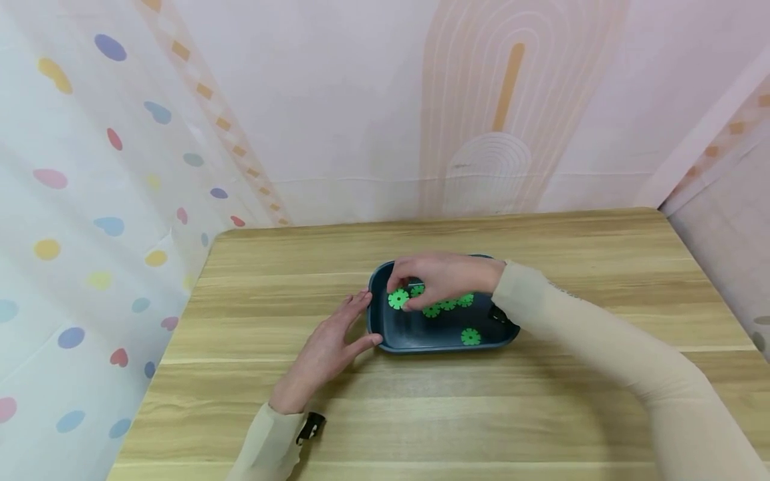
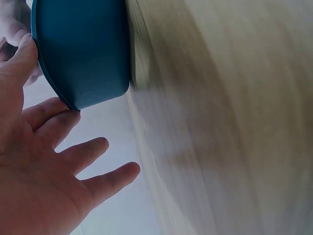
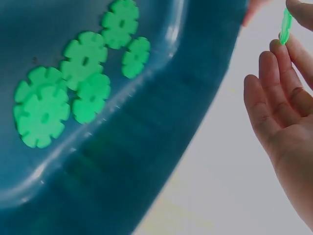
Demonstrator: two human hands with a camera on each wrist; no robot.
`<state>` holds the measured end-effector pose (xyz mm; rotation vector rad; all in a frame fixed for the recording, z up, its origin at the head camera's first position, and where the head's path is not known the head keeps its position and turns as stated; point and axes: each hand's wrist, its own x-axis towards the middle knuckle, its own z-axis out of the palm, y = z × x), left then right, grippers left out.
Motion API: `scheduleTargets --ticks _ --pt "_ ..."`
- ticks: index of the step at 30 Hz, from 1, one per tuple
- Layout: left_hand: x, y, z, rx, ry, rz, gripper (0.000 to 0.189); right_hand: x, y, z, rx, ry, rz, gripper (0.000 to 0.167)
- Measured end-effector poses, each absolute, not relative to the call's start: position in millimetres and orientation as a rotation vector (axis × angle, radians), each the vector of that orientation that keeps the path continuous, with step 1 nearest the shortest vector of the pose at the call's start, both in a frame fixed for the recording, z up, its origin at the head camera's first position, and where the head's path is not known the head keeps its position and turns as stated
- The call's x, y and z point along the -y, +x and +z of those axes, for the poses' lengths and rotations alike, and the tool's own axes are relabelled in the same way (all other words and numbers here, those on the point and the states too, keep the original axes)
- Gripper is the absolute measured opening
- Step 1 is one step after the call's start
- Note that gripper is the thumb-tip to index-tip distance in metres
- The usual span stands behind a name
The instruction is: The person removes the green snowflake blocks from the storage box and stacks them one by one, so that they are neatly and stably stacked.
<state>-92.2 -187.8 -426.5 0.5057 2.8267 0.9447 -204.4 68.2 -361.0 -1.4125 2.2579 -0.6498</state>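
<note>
A dark blue tray (image 1: 421, 351) with rounded corners sits on the table with several green notched discs in it. My right hand (image 1: 448, 274) is over the tray's left half and pinches one green disc (image 3: 286, 27) between thumb and fingertips. In the right wrist view that disc shows edge-on, the other fingers extended. My left hand (image 1: 325, 351) is at the tray's left end, thumb and fingertips touching its rim. In the left wrist view two of its fingers (image 2: 110, 181) stand straight out, off the tray. One loose disc (image 1: 470, 337) lies near the tray's front right.
The wood-grain table (image 1: 289, 267) reaches back to a patterned curtain (image 1: 361, 120), with a spotted curtain (image 1: 90, 267) along the left. A cluster of overlapping discs (image 3: 44, 115) lies on the tray floor. A black wrist strap (image 1: 311, 427) shows beside the left sleeve.
</note>
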Motion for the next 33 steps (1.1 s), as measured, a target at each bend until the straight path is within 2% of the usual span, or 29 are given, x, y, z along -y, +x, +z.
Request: scheduleTargets --ticks 14,33 --pt "186.7 -93.2 -427.8 -2.84 0.481 0.927 0.08 -93.1 -198.9 -340.9 -2.349 -1.509 -0.819 0.034" --pt "185.1 -94.7 -428.0 -2.83 0.464 0.946 0.077 -128.8 -173.9 -341.2 -2.526 -1.463 -1.093 0.034"
